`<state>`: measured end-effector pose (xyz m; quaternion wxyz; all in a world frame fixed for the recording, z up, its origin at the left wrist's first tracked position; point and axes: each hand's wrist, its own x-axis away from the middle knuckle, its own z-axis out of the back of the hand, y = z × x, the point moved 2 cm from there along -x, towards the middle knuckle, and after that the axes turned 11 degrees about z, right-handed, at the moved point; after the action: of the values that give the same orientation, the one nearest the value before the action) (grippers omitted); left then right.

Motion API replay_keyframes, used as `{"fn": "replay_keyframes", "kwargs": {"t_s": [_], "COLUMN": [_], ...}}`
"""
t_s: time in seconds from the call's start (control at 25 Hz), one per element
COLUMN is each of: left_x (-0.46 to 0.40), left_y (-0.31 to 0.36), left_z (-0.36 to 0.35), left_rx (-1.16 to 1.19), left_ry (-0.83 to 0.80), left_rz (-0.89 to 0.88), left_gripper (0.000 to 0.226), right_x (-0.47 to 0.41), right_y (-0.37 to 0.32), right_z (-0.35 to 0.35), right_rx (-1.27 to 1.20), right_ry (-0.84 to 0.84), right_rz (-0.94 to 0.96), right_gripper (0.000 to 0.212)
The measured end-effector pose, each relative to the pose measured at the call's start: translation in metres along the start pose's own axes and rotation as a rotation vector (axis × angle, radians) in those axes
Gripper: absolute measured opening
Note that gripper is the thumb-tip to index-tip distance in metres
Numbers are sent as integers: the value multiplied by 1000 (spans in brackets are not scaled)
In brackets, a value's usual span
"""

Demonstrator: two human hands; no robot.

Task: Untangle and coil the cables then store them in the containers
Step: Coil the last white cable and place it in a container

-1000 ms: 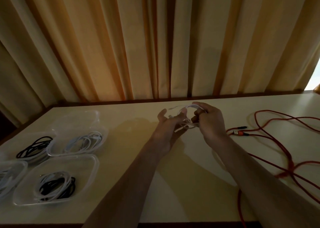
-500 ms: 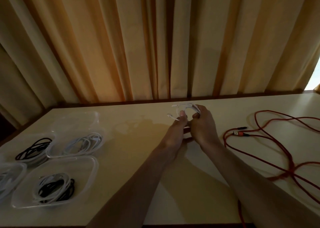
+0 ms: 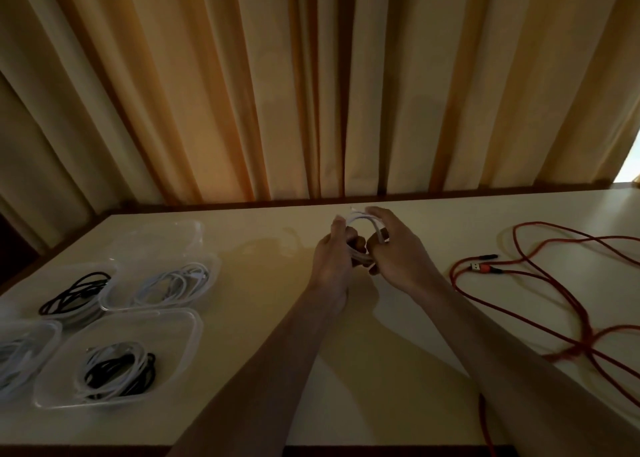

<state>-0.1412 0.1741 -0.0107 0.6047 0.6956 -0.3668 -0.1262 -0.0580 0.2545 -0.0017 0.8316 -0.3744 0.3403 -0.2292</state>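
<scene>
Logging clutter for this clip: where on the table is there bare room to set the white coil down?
Bare tabletop lies between the clear plastic containers and the hands holding the white cable coil; more lies along the near edge between the forearms. The right side is crowded by the loose orange cable.

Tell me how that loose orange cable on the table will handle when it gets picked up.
The orange cable sprawls in crossing loops, so it is probably floppy and will trail and snag on itself. It looks thin, likely light. One stretch hangs over the table edge, so it may slide off.
</scene>
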Motion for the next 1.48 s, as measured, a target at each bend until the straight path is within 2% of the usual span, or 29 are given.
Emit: {"fn": "replay_keyframes", "kwargs": {"t_s": [0.08, 0.2, 0.28, 0.36, 0.48, 0.64, 0.72, 0.84, 1.0, 1.08, 1.16, 1.24, 1.48], "left_x": [-2, -3, -2, -4, -2, 2, 1, -1, -12, -20, -24, -24, -18], "left_y": [0, 2, 2, 1, 0, 0, -2, -5, 3, 6, 6, 5, 6], "left_z": [3, 6, 8, 11, 9, 0, -3, -5, 9, 19, 24, 26, 23], "left_rx": [-42, -81, -103, -38, 123, 230, 146, 34, 110, 154, 170, 137, -62], "left_ry": [40, 72, 91, 96, 60, -69, -88, -12, 94, 159, 191, 225, 257], "left_rz": [16, 34, 44, 91, 191, 226, 182, 88, -27, -55, -93, -125, -254], "left_gripper": [51, 60, 66, 68, 59, 53, 49, 42, 36, 35, 34, 34, 35], "right_x": [-1, -2, 0, 0, -1, 0, -2, -4, -8, -8, -5, -4, -2], "right_y": [0, 0, -3, -6, -4, 5, 9, 6, -1, -4, -7, -9, -6], "right_z": [1, 2, 2, 2, -1, -4, 0, 3, 10, 14, 15, 13, 10], "right_rx": [25, 119, 113, 114, 185, 143, 101, 29, -433, -514, -534, -548, -134], "right_ry": [-30, -29, -30, -26, -48, -71, -30, 5, 128, 229, 261, 225, 89], "right_rz": [30, 120, 160, 182, 185, 138, 101, 54, -115, -84, -25, -6, 74], "right_gripper": [55, 25, 17, 16, 19, 27, 31, 36, 30, 22, 21, 24, 7]}}
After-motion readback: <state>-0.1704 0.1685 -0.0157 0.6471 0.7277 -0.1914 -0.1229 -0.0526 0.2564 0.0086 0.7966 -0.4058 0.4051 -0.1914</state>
